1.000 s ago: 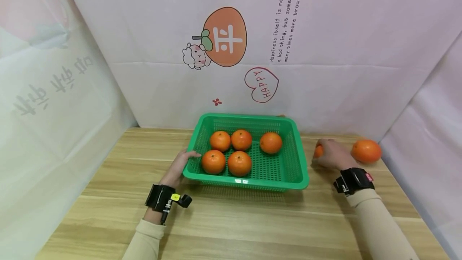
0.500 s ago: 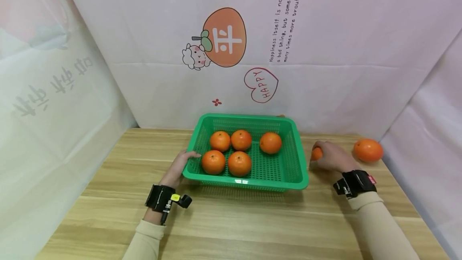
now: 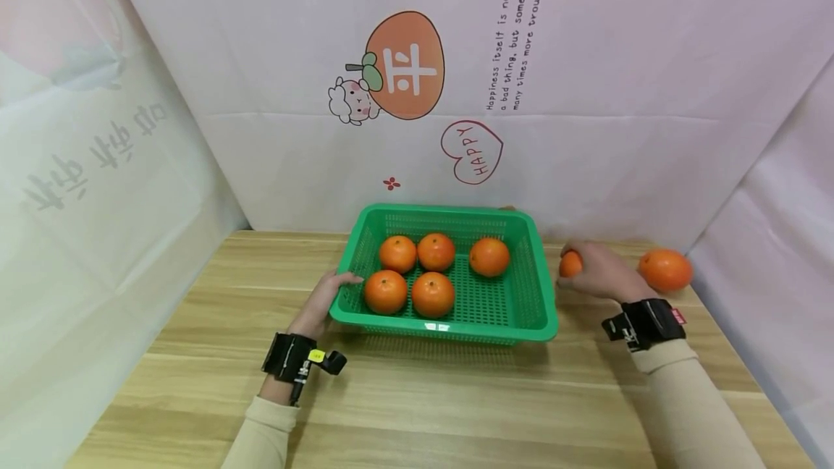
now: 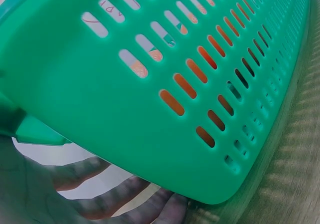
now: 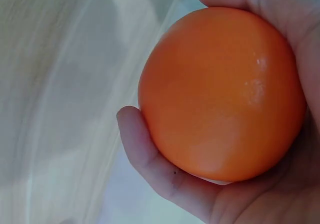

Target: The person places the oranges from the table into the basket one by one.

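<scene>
A green plastic basket (image 3: 485, 329) with slotted walls stands on the table, with several oranges (image 3: 433, 295) inside. My left hand (image 3: 321, 302) grips the basket's left side, thumb over the rim; in the left wrist view its fingers (image 4: 125, 196) lie along the outside of the wall. To the right of the basket, my right hand (image 3: 602, 271) holds a smooth, shiny orange (image 5: 220, 94), with fingers and thumb curled round it. Just right of that hand lies another, longer-looking orange fruit (image 3: 665, 270) on the table.
The wood-grain table (image 3: 417, 404) reaches back to a white printed cloth (image 3: 586, 165) hanging close behind the basket. More white cloth (image 3: 782, 252) borders the right side, and another sheet (image 3: 130, 187) the left.
My right hand has gripped the orange and shifted slightly left and up, towards the basket's right rim. The longer fruit has shifted slightly right; left hand and basket stay put.
</scene>
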`<state>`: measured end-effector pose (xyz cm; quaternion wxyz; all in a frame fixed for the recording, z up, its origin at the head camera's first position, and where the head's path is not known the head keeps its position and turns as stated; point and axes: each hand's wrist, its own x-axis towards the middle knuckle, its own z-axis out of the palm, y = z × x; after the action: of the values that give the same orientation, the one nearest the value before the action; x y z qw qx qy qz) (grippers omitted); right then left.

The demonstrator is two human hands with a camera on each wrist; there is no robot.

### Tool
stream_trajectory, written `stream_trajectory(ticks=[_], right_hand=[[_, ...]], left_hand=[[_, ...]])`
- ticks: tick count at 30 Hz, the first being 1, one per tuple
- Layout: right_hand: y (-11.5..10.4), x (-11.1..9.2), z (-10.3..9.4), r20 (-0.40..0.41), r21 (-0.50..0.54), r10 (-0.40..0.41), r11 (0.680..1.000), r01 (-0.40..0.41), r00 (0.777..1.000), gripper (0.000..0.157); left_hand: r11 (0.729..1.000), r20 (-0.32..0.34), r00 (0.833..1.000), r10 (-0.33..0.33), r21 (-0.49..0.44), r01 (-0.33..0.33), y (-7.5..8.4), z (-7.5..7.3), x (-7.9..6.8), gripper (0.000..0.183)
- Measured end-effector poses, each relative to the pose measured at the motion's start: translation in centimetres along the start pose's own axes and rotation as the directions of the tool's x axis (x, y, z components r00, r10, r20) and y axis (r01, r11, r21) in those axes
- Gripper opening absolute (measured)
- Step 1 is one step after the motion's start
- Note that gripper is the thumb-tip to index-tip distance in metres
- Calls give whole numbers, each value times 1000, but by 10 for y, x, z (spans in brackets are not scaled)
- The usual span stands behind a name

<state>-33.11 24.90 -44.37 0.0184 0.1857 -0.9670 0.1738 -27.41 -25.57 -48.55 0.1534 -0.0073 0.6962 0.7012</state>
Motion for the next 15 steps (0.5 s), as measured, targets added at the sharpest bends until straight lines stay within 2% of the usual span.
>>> stream_trajectory(ticks=[5,15], right_hand=[[-5,1,-5,10,4,7,1000,-7,1000,55],[-21,-1,-29,-4,8,11,1000,-11,1000,56]], left_hand=[[1000,-1,1000,1,2,-1,0,0,0,66],[1000,-3,1000,-6,12,6,0,-1,0,67]])
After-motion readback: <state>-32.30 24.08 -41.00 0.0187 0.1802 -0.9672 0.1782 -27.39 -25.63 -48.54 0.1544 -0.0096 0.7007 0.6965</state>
